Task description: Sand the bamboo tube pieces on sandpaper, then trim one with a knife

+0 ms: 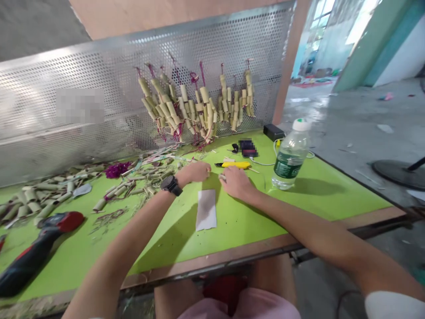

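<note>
Here, I had both hands out on the green counter (332, 195). My left hand (195, 172) lay curled, its fingers together on the surface, just left of the yellow knife (234, 165). My right hand (236, 182) sat just near of the knife; I could not tell whether its fingers pinched anything. The knife lay flat, long axis left to right. A sandpaper strip (206, 210) lay nearer, long axis near to far. The counter's near edge ran close below; open room stretched right toward the water bottle (290, 155).

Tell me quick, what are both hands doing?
Left hand: curled on the table, grip cannot be told.
Right hand: pinching something small, too tiny to name.
</note>
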Demonstrator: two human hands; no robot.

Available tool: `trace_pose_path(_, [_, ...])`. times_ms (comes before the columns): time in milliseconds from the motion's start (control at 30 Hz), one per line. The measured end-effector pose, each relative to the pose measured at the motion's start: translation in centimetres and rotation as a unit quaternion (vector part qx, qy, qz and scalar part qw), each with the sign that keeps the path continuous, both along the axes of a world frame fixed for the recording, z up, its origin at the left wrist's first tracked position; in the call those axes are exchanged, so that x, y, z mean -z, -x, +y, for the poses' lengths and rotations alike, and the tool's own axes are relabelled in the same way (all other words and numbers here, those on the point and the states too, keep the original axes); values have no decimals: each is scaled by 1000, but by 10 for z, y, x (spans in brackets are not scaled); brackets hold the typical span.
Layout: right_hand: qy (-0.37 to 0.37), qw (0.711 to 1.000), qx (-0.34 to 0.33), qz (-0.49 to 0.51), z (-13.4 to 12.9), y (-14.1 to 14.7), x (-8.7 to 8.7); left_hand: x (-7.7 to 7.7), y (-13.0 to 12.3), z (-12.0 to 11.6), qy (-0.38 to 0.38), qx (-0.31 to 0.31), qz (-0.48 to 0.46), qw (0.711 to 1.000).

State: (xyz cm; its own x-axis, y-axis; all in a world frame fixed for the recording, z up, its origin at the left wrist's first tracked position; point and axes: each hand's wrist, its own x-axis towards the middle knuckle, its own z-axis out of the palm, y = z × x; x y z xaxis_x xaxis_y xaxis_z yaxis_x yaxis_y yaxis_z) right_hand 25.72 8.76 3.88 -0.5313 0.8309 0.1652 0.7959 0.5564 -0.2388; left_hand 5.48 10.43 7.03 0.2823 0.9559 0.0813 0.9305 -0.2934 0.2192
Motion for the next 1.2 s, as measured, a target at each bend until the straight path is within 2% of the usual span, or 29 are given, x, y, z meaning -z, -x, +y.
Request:
trace_pose_path(100, [4,1000,-6,-10,-5,2,2,-5,-22,28,-11,41,12,999])
trace_pose_path(200, [-4,1000,-13,-20,-7,2,4,-1,-45,51,-17,75,66,995])
trace_pose_path(300, [-12,999,-9,-28,-8,0,5,9,-58,65,-5,61,86,994])
trace_pose_path(400, [-14,999,-4,-32,-8,-2,3,15,-61,68,-17,32,91,995])
trace_pose_path(533, [-27,999,-8,-21,-4,-5,-1,6,-47,57,-61,-2,72,996])
trace_pose_path(667, [-10,1000,-16,-19,3,-5,2,-5,-19,32,-73,-18,48,996])
trace_pose_path(800, [1,1000,-3,-9,5,-4,5,8,-9,4,-66,-16,-17,998])
trace_pose_path(933, [-1,1000,15,-8,2,-6,2,22,-14,-7,-27,-4,-10,1000])
trace_pose_path(1000, [-1,1000,22,-15,1,-7,0,21,-12,-10,-34,-11,-16,999])
trace_pose_path(1133, [6,1000,21,-23,2,-8,-1,15,6,-24,-94,-59,-20,994])
trace_pose_path(1200, [11,1000,20,-19,2,-8,-1,18,15,-34,-90,-52,-9,994])
